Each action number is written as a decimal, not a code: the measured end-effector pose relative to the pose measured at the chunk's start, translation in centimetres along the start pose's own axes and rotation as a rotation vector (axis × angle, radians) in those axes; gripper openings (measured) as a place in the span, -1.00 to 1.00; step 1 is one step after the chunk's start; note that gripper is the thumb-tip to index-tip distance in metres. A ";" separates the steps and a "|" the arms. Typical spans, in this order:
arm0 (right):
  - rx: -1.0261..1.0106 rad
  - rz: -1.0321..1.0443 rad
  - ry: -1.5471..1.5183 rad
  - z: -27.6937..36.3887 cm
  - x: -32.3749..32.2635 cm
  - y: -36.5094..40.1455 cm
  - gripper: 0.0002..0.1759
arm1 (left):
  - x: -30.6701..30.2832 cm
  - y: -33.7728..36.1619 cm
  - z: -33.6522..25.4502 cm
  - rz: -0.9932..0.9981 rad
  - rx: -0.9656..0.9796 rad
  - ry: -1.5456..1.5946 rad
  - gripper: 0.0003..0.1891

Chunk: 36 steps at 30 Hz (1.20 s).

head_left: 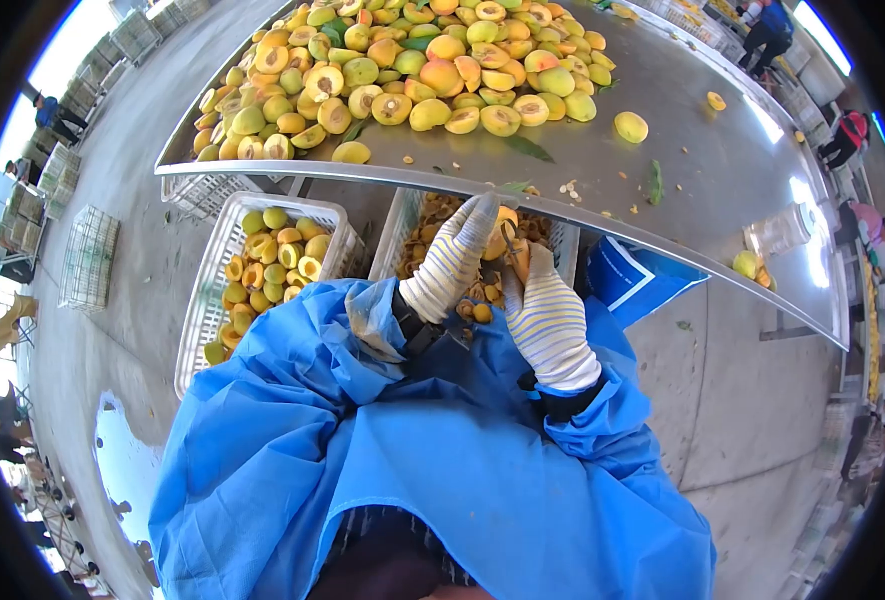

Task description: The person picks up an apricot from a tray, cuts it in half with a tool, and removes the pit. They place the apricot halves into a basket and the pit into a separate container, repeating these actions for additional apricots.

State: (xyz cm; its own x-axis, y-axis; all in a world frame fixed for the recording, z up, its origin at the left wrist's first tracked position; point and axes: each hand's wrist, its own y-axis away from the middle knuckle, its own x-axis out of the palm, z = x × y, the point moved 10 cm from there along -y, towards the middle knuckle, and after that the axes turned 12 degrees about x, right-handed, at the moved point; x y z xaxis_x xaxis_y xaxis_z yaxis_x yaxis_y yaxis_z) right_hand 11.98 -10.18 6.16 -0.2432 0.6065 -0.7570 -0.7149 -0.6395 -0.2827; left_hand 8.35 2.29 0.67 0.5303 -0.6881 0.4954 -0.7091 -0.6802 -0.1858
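Observation:
Both my hands wear striped, dirty-tipped gloves and meet just below the table's front edge. My left hand [454, 255] is closed round a yellow-orange fruit [503, 218]. In my right hand [545, 315] is a small tool [511, 243] with an orange-brown handle, its metal end against the fruit. Under the hands stands a white crate [392, 240] with brown pits and scraps in it. A heap of whole and halved yellow-green fruit [402, 80] lies on the metal table [602, 165] ahead.
Left of my hands stands a white basket [202, 300] of fruit halves. A blue box [627, 280] is right of them, under the table edge. A clear jar [780, 230] lies at the table's right. Other people [762, 35] and stacked crates [137, 38] are farther off.

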 end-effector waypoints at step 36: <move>0.582 0.958 -1.046 -1.6 3.7 2.7 -0.56 | -2.3 0.1 -1.0 -0.003 -0.397 0.153 -0.44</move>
State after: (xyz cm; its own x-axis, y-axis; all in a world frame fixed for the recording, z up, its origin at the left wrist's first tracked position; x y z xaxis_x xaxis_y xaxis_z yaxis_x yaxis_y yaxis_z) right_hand 10.17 -10.42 1.67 -0.9075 0.2974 0.2967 -0.1148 -0.8549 0.5060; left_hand 6.60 4.09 0.38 0.4786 -0.6205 0.6213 -0.8475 -0.5114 0.1421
